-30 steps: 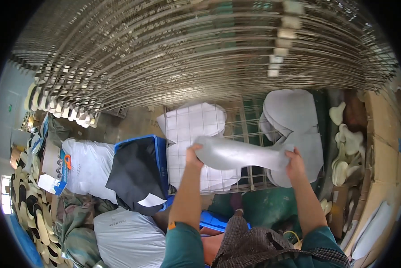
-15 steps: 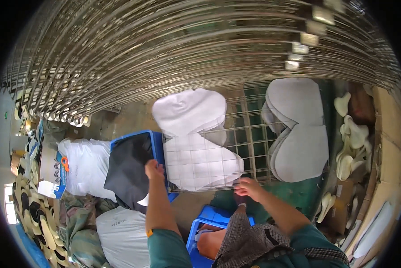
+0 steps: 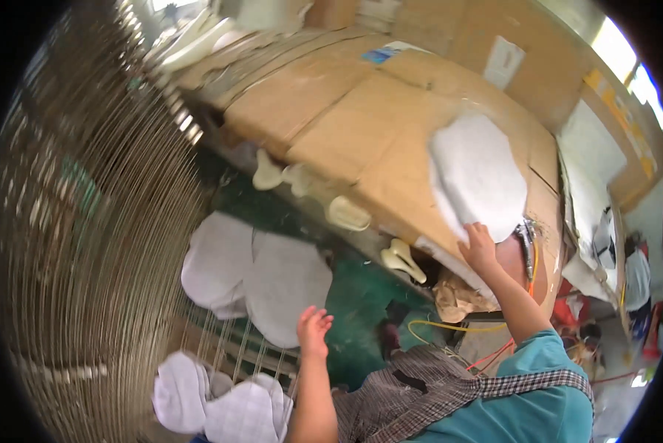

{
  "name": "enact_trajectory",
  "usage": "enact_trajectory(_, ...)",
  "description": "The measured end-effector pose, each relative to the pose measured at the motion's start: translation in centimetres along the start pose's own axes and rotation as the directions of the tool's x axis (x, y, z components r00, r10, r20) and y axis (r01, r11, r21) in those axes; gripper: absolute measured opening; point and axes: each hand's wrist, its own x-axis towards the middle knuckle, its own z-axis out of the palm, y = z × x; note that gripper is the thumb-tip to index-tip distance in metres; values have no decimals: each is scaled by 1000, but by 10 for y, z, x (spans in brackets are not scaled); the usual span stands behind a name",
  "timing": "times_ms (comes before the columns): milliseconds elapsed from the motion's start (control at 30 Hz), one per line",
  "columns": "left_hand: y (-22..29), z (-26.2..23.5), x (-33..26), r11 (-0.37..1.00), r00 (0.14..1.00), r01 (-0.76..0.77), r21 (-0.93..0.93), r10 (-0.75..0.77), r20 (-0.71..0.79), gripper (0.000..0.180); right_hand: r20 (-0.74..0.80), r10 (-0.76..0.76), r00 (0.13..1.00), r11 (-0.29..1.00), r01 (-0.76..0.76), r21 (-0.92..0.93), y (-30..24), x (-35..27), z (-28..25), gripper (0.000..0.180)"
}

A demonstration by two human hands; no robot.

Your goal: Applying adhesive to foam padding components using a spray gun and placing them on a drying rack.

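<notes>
White, rounded sheet pieces [image 3: 483,173] lie stacked on the cardboard-covered table at the right. My right hand [image 3: 480,249] is at the lower edge of this stack, its fingertips touching or very near it and a little apart. I cannot see a grip on any sheet. My left hand [image 3: 314,331] is open and holds nothing, its fingers loosely bent. Nearest to it are large white lobed sheets [image 3: 283,284], lying on a wire rack [image 3: 235,347]. More white sheets [image 3: 244,413] rest on the rack toward the lower left.
Tall rows of wire shelves [image 3: 102,244] fill the left. Cream saddle-shaped parts [image 3: 403,261] sit along the side below the cardboard tabletop [image 3: 331,133]. A tool with an orange hose [image 3: 527,247] lies by the white stack. A yellow hose [image 3: 449,325] runs below the table.
My view has turned right, from the rack to the cardboard table. My right hand has moved from the rack to the white stack; my left hand is now by the rack's other sheets.
</notes>
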Motion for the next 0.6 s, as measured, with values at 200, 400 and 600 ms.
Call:
enact_trajectory(200, -53, 208, -29, 954, 909, -33, 298, -95, 406, 32, -15, -1, 1000, 995, 3, 101, 90, -12, 4, 28)
enact_trajectory(400, -117, 311, -50, 915, 854, 36, 402, -237, 463, 33, -18, -247, 969, 965, 247, 84, 128, -3, 0, 12)
enact_trajectory(600, -146, 371, -88, 914, 807, 247, 322, -378, 454, 33, -111, -201, 973, 927, 226, 299, 127, -3, -13, 13)
